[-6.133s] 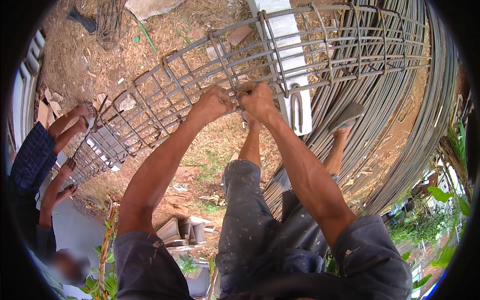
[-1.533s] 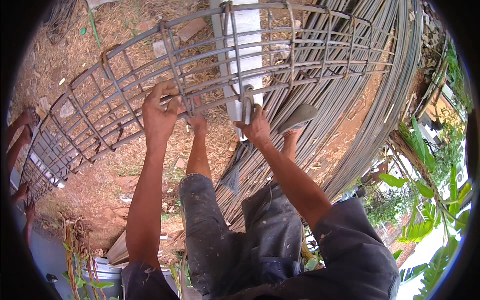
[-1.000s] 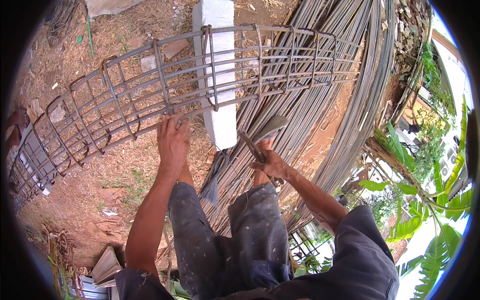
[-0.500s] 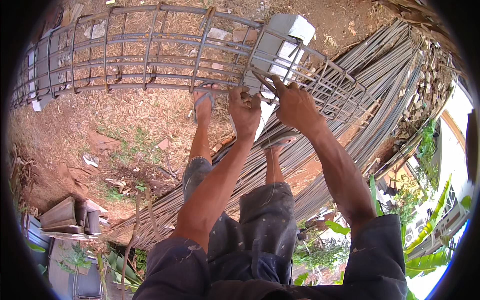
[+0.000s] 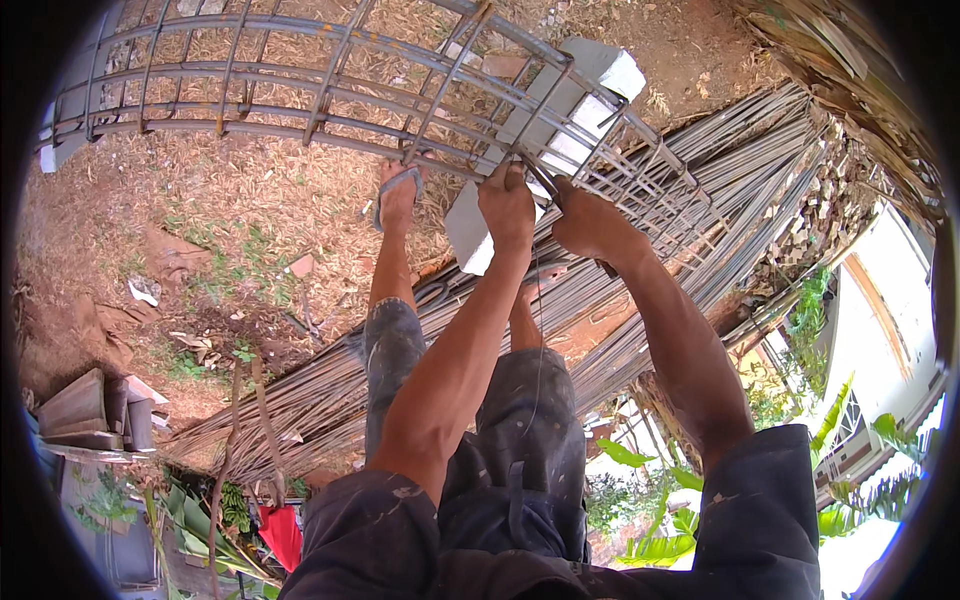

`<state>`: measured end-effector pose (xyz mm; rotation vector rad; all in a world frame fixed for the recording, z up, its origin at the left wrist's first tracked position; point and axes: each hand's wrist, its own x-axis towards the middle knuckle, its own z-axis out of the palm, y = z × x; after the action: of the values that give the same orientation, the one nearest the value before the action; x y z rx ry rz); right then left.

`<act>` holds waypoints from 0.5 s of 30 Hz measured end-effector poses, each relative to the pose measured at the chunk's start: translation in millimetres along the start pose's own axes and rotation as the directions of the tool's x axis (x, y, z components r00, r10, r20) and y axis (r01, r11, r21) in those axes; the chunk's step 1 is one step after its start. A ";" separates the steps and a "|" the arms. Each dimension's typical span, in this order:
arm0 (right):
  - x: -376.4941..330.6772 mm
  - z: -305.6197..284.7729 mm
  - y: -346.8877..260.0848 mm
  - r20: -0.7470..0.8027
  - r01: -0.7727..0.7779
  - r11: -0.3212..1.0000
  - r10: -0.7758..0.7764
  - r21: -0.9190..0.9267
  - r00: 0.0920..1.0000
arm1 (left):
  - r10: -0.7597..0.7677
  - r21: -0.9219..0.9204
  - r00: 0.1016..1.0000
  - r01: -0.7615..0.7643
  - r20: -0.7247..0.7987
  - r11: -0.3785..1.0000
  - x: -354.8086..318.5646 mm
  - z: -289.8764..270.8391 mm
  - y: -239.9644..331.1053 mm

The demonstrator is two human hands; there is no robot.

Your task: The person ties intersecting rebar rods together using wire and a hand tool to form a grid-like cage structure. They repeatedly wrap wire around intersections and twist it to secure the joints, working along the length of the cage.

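A long rebar cage [image 5: 329, 80] of lengthwise bars and square stirrups stretches across the upper view. My right hand [image 5: 597, 228] is closed around dark metal pincers [image 5: 540, 178], whose jaws reach the cage's near bar beside a stirrup. Just left of them, my left hand [image 5: 508, 212] pinches at the same bar, its fingertips closed on thin tie wire. The wire [image 5: 542, 350] hangs from between my hands down over my trousers. What the jaws grip is too small to make out.
Grey-and-white blocks [image 5: 468, 230] stand under the cage. A wide bundle of long rebar [image 5: 640, 330] lies on the ground beneath my arms and feet. Stacked wooden pieces [image 5: 805, 215] sit at right, boards [image 5: 85, 410] at lower left, and a red item [image 5: 282, 535] near my left sleeve.
The pincers have turned and their jaws have come in to my left fingertips at the bar. The view has shifted, with the cage's left end now higher.
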<state>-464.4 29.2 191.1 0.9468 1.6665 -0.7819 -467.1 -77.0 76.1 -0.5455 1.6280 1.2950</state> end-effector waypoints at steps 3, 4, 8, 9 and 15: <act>4.9 -7.5 -10.3 0.069 -0.025 0.998 0.028 -0.049 0.997 | 0.006 0.053 1.000 -0.005 -0.012 0.999 -5.2 3.7 8.7; 4.5 -11.2 -14.1 0.077 -0.020 0.996 0.027 -0.085 0.997 | 0.013 0.067 1.000 -0.012 -0.011 0.998 -7.2 4.4 10.2; 4.1 -34.0 -51.2 0.190 -0.018 0.955 0.077 -0.296 0.979 | 0.136 -0.039 0.991 -0.135 0.009 0.990 -5.8 1.5 -2.2; 7.7 -40.3 -55.6 0.212 -0.022 0.952 0.091 -0.305 0.973 | 0.186 -0.106 0.982 -0.183 0.027 0.978 -7.7 0.5 -1.8; 53.7 -53.7 -57.3 0.581 0.451 0.723 -0.085 -0.523 0.810 | 0.211 -0.093 0.973 -0.220 -0.093 0.971 -17.1 23.4 -1.8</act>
<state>-547.9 58.8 156.6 -0.0353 1.4284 -0.5207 -448.7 -59.7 90.5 -0.4996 1.7327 1.5413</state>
